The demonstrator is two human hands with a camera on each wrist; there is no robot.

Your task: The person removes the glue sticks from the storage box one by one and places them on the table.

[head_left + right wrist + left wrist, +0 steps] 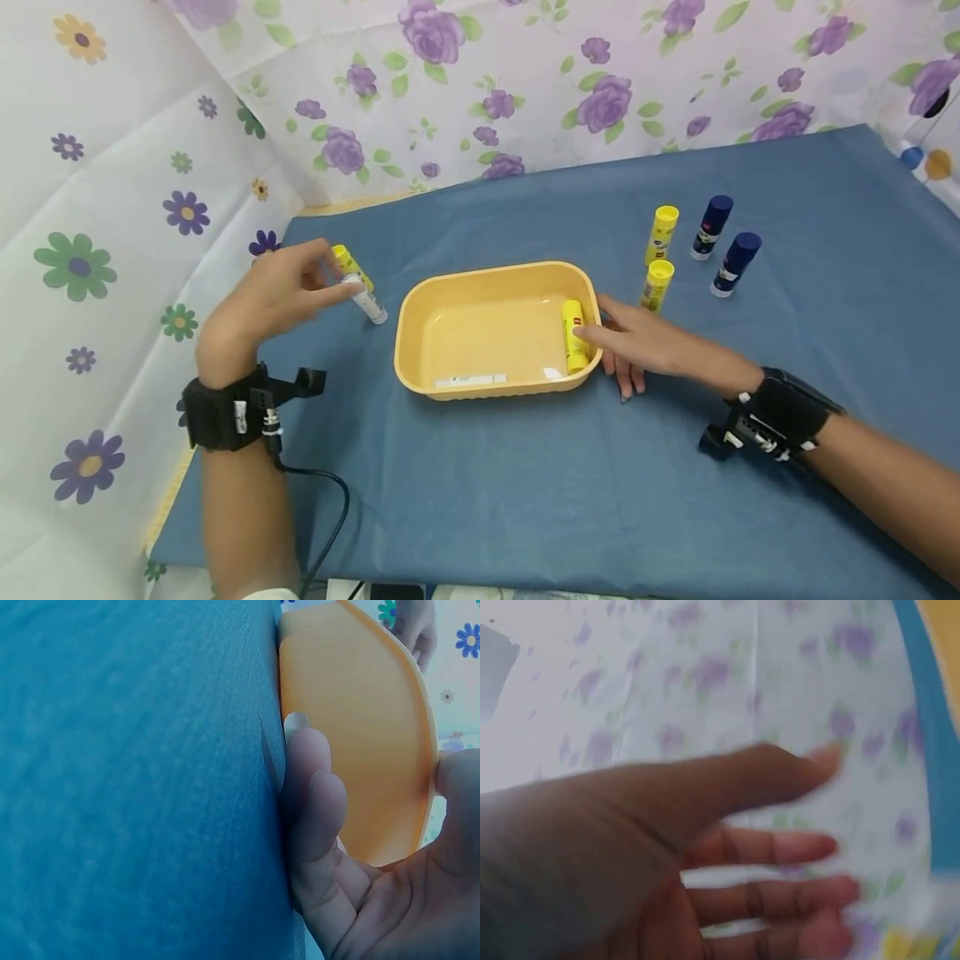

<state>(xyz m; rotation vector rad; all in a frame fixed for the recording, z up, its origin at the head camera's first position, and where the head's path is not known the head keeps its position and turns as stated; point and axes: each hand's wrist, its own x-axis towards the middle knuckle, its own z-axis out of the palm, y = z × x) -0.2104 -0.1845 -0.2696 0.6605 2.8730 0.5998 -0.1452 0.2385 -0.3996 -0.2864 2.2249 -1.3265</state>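
My right hand (645, 337) grips the right end of a yellow plastic basin (495, 277), thumb over the rim and fingers against the outside. Inside, a yellow glue stick (573, 354) leans along the right wall, beside the thumb. At the left, my left hand (281, 287) is by a white glue stick (370, 306) and a yellow glue stick (352, 265). Its thumb overlaps the top of the white one in the head view. In the left wrist view, the left fingers (772, 900) and thumb are spread apart with nothing between them.
Beyond the right hand stand two yellow glue sticks (662, 235) and two navy-capped glue sticks (712, 227). A white printed strip (471, 381) shows along the basin's near inner wall. Flowered sheets (480, 92) border the blue table cover (495, 483) at back and left.
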